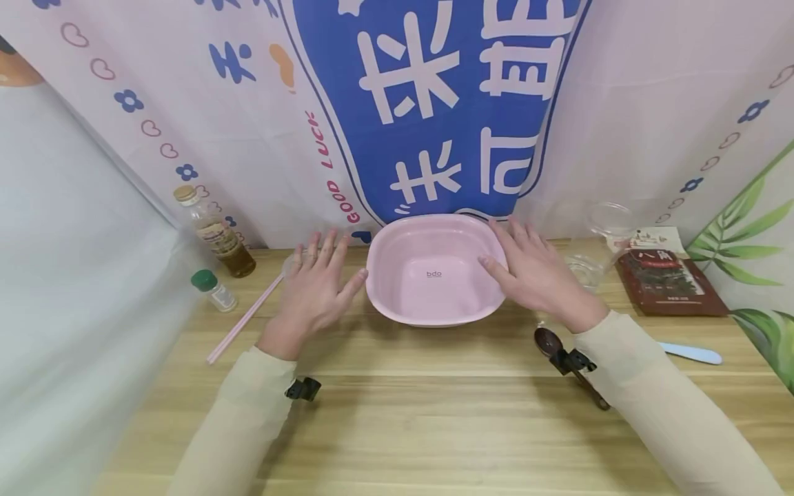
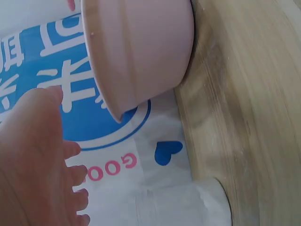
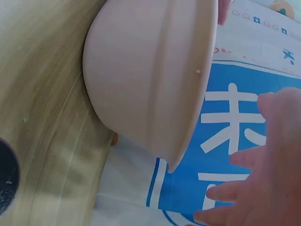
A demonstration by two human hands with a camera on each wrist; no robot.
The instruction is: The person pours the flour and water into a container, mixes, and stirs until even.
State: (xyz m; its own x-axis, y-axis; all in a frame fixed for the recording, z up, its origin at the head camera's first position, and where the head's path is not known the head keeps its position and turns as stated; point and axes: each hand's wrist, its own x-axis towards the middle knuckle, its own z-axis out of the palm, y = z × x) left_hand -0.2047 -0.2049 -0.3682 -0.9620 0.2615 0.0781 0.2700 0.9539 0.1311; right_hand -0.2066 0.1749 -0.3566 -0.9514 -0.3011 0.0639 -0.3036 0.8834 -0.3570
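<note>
A pink plastic basin (image 1: 437, 306) stands at the back middle of the wooden table, its inside marked "bdo". My left hand (image 1: 313, 289) is held flat beside its left rim, fingers straight and spread, thumb near the edge. On the other side, my right hand (image 1: 536, 275) hovers at the right rim with its fingers stretched out, overlapping the edge in the head view. Both wrist views show space between the palm and the wall of the basin (image 2: 141, 52). Neither hand holds anything.
Left are a cork-topped oil bottle (image 1: 223, 241), a green-capped shaker (image 1: 214, 291), pink sticks (image 1: 245, 327) and a clear cup (image 2: 188, 202). Right are a clear lidded container (image 1: 586, 272), a dark red packet (image 1: 670, 282), a brown spoon (image 1: 548, 341) and a light-blue handle (image 1: 695, 353). Printed cloth (image 1: 248, 151) hangs behind.
</note>
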